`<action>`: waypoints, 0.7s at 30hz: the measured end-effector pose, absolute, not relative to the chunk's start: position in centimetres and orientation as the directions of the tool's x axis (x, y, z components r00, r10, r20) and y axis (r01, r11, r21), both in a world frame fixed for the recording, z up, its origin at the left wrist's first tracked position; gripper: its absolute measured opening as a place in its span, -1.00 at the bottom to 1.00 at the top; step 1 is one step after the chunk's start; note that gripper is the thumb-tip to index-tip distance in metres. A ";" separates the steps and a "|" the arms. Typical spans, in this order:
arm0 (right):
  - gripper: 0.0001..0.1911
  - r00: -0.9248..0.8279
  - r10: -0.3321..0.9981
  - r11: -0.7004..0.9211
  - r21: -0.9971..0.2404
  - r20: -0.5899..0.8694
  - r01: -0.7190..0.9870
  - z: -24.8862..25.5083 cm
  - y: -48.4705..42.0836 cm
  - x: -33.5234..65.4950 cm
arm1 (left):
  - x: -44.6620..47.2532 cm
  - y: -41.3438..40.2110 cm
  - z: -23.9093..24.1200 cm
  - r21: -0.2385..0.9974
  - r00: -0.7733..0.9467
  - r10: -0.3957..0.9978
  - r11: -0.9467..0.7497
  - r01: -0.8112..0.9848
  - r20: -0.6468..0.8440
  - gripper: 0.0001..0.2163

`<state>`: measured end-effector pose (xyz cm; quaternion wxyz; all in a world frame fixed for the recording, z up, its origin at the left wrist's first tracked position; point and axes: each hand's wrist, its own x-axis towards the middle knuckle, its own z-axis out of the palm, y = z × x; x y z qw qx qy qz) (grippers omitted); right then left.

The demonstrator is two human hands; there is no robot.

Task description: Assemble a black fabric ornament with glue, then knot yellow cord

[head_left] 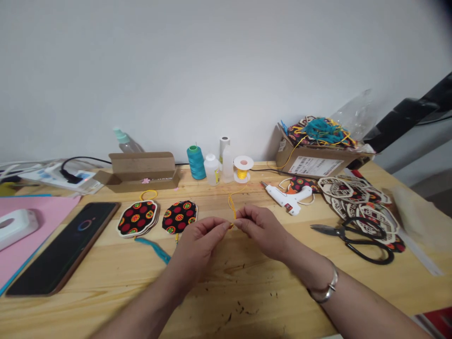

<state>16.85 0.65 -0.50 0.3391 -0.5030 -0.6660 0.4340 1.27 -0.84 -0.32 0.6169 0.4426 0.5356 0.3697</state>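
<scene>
My left hand [200, 240] and my right hand [259, 229] meet over the middle of the wooden table [226, 287], fingertips pinched together on a thin yellow cord [232, 203]. The cord loops upward and runs back to a small white spool of yellow cord [243, 168]. Just left of my left hand lie two black fabric-covered pieces with red and yellow flowers [179, 216], [137, 217], the left one bearing a yellow loop. A teal tassel [153, 248] lies beneath them. A silver bangle [326, 288] sits on my right wrist.
A white glue gun [287, 197], black scissors [356, 237] and a pile of cut wooden frames [356, 197] lie to the right. Behind stand a teal thread cone [196, 162], small bottles [212, 169], two cardboard boxes [139, 170], [318, 160]. A phone [63, 245] lies left on pink paper [21, 235].
</scene>
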 end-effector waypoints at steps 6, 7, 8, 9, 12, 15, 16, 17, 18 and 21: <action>-0.88 -0.201 0.977 0.164 -0.849 0.070 0.502 -0.6 0.9 17.1 | 1.0 -0.4 0.0 0.954 0.048 0.990 0.117 0.277 -0.136 -0.89; -0.89 -0.189 0.978 0.172 -0.834 0.083 0.524 -0.7 0.9 17.1 | 1.0 -0.4 -0.1 0.945 0.043 0.995 0.071 0.318 -0.089 -0.90; -0.89 -0.178 0.979 0.179 -0.819 0.096 0.545 -0.8 0.9 17.1 | 0.9 -0.4 -0.2 0.934 0.040 0.998 0.023 0.357 -0.040 -0.90; -0.89 -0.167 0.980 0.188 -0.804 0.111 0.564 -0.9 0.9 17.1 | 0.9 -0.5 -0.4 0.920 0.040 0.999 -0.022 0.391 0.007 -0.91; -0.90 -0.151 0.977 0.210 -0.770 0.149 0.602 -1.1 0.8 17.1 | 0.7 -0.7 -0.9 0.885 0.044 0.993 -0.115 0.452 0.107 -0.90; -0.90 -0.131 0.977 0.214 -0.762 0.169 0.611 -1.2 0.8 17.1 | 0.6 -0.8 -1.3 0.866 0.045 0.982 -0.183 0.466 0.184 -0.89; -0.90 -0.121 0.977 0.212 -0.766 0.174 0.607 -1.2 0.8 17.1 | 0.6 -0.9 -1.4 0.853 0.062 0.975 -0.215 0.476 0.211 -0.89; -0.90 -0.113 0.978 0.209 -0.773 0.177 0.599 -1.2 0.9 17.1 | 0.6 -1.0 -1.5 0.833 0.088 0.967 -0.252 0.493 0.240 -0.90; -0.90 -0.106 0.978 0.206 -0.784 0.178 0.586 -1.2 0.9 17.1 | 0.7 -1.1 -1.6 0.803 0.120 0.954 -0.296 0.517 0.274 -0.90; -0.89 -0.106 0.982 0.188 -0.838 0.156 0.513 -1.1 1.1 17.1 | 0.9 -1.6 -2.0 0.678 0.220 0.896 -0.437 0.591 0.386 -0.89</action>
